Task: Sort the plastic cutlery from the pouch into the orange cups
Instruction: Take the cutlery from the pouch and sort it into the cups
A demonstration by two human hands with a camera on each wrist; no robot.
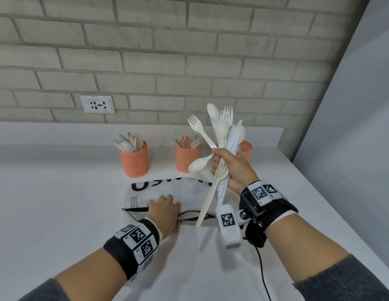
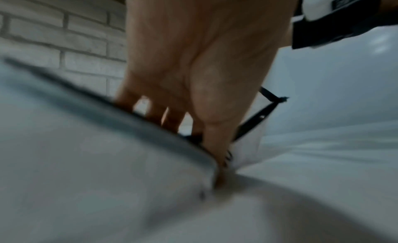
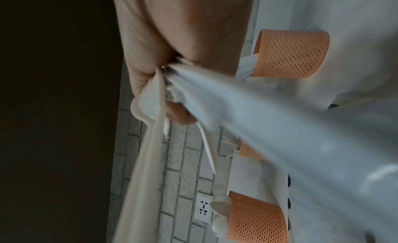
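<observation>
Cutlery [image 1: 221,135]: we hold a mixed bunch of white forks, spoons and knives up above the worktop [image 1: 59,192], heads fanned out upward, a spoon and a fork head pointing down.
Right hand [image 1: 233,168]: our fingers curl tight round the middle of the bunch.
Left hand [image 1: 165,208]: we press on the pouch near its black-edged mouth; fingers spread and reach down onto it, thumb tip at the edge. It grips nothing that we can see.
Pouch [image 1: 189,192]: it lies flat on the worktop in front of the cups, white with black letters.
Left cup [image 1: 134,162]: we see spoons in it.
Middle cup [image 1: 187,157]: we see forks in it.
Right cup [image 1: 245,148]: mostly hidden behind the bunch; in the right wrist view white handles stick out of it.
Wall: a socket [image 1: 97,104] sits in grey brick behind the cups.
</observation>
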